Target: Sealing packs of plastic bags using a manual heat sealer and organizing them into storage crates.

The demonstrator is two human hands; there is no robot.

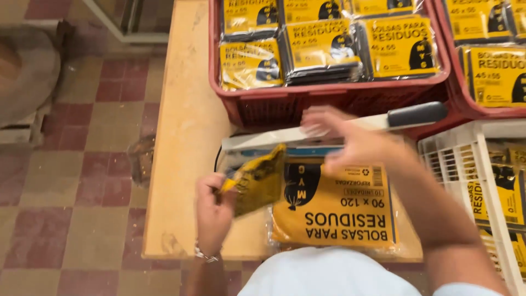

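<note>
My left hand (212, 211) grips a small yellow-and-black plastic packet (255, 180) by its corner, lifted above the wooden table (183, 137). My right hand (345, 140) is blurred, fingers spread, resting on or just above the long white arm of a heat sealer (307, 133) with a black handle (417, 114). Below both hands a stack of larger yellow bag packets (339, 211) lies flat on the table, near its front edge.
A red plastic crate (329, 98) full of yellow packets stands behind the sealer, with a second red crate (482, 107) to its right. A white crate (466, 153) with more packets sits at the right. Checked floor tiles (82, 181) lie left of the table.
</note>
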